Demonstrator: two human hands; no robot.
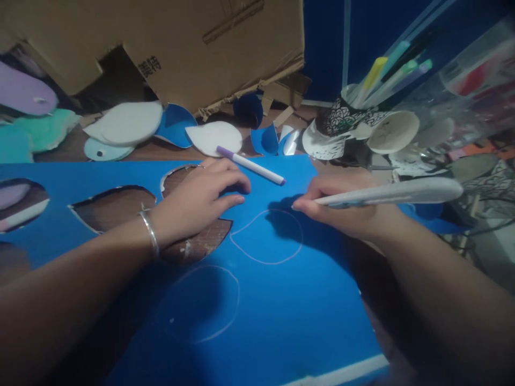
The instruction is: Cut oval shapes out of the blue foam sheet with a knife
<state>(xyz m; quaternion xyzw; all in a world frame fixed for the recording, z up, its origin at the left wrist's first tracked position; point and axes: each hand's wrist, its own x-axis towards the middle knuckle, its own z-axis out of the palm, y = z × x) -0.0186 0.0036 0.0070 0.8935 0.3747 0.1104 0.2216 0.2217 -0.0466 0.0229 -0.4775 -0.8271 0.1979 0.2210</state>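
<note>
A blue sheet [298, 316] lies before me, with several leaf-shaped holes cut through it and two leaf outlines drawn on it in a pale line. My left hand [205, 187] rests on the sheet over the cut holes, fingers loosely bent, thumb apart, nothing held. Between the thumb and fingers of my right hand [341, 203] is a white foam piece [394, 193], seen nearly edge-on, above the sheet's right side. The nearer drawn outline [267, 236] lies between both hands. A white marker with a purple cap [253, 166] lies just beyond my left fingertips.
Behind the sheet sit white foam leaf shapes [219, 138], curled blue cut-outs [175, 126] and fish-like foam pieces [28, 91]. A cardboard box [169, 32] stands at the back. Markers [374, 75] fill a holder at right, near paper cups [392, 131] and plastic packaging.
</note>
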